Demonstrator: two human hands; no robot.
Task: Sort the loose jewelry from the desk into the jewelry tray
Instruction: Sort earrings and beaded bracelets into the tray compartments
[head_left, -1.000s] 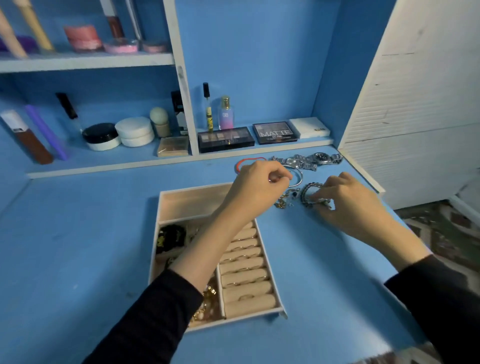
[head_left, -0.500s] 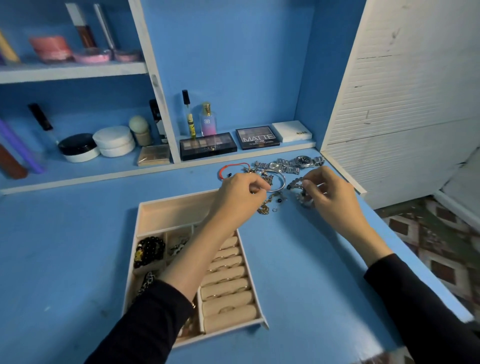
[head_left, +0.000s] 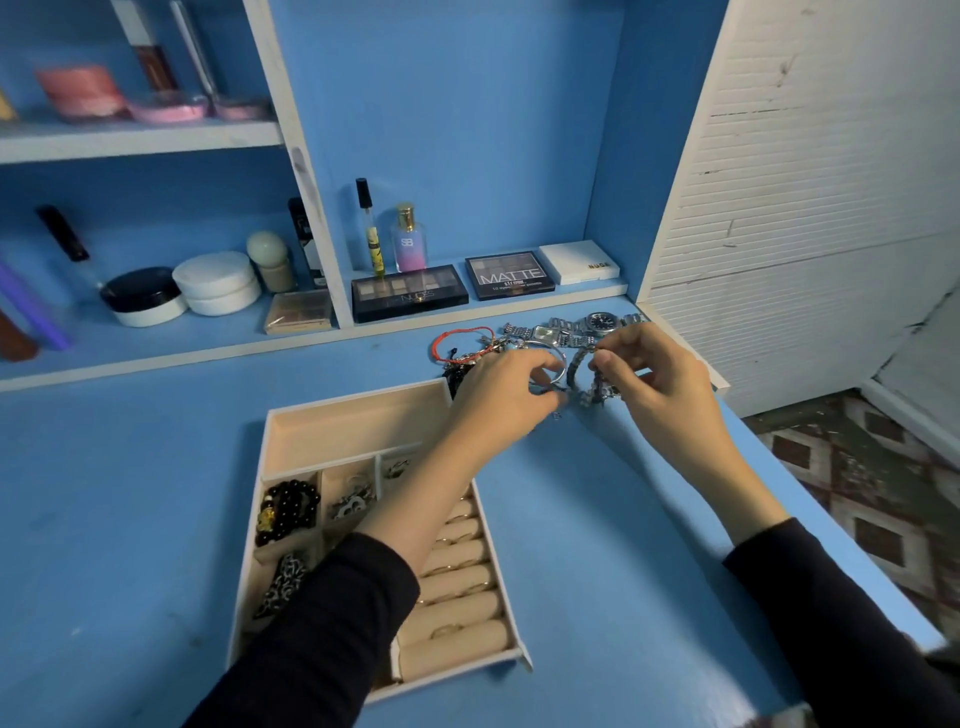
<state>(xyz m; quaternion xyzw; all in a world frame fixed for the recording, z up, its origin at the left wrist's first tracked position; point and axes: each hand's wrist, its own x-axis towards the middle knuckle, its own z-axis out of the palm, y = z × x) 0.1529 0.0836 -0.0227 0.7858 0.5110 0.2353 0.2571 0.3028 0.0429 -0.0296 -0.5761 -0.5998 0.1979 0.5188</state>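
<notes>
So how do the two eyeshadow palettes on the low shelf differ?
The NUDES palette is the longer, wider case and sits left; the MATTE palette is shorter, nearly square, and sits right. The NUDES palette shows one row of beige-to-brown pans with small lettering below; the MATTE palette carries large white lettering across its lid. Both are black, lie flat with their lids shut, side by side behind the loose jewelry, untouched by either hand.

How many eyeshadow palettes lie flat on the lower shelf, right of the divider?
2. The dark Nudes palette lies nearest the divider; the Matte palette is to its right, beside a white compact. None appear hidden.
</notes>
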